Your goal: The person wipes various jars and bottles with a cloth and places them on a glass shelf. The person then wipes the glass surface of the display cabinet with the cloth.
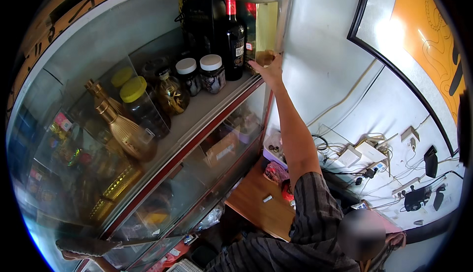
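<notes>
My right hand (271, 71) reaches up to the right end of the cabinet's top shelf (207, 105). Its thumb and fingers are spread at the foot of a gold box (266, 28); whether they touch the box or the glass front is unclear. Just left of it stand a dark wine bottle (235, 43) with a red capsule and a jar (212, 73) with a white lid. Low at the far left, my left hand (70, 256) holds a grey cloth-like thing (87, 247) by the cabinet front, its fingers partly hidden beneath it.
Glass panes (147, 50) front the shelf, which holds a gold bottle (120, 128), a yellow-lidded jar (135, 94) and a round glass bottle (172, 94). Below right is a wooden table (255, 201). Cables and white devices (369, 150) hang on the wall beside a framed picture (425, 43).
</notes>
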{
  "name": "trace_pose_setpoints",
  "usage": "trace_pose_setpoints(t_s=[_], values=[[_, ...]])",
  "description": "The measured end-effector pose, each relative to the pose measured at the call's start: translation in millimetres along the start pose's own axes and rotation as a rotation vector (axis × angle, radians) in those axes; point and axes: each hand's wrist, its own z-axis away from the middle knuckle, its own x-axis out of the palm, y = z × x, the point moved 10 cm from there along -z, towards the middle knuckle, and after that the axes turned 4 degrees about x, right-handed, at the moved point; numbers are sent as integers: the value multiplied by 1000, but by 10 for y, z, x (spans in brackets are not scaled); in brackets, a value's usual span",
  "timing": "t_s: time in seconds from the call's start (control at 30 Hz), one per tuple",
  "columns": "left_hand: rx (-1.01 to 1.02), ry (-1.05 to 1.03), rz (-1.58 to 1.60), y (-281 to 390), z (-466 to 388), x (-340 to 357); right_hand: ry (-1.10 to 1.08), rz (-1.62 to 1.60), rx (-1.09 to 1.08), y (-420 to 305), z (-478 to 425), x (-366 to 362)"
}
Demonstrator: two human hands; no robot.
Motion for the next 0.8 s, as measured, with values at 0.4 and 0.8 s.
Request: trace_pose_setpoints(t_s=[0.4,0.8], values=[[6,-9,23,23,-2,18,61,308,-137,-241,29,4],[5,-11,46,129,-8,112,-266,-528,285,441,-174,-411]])
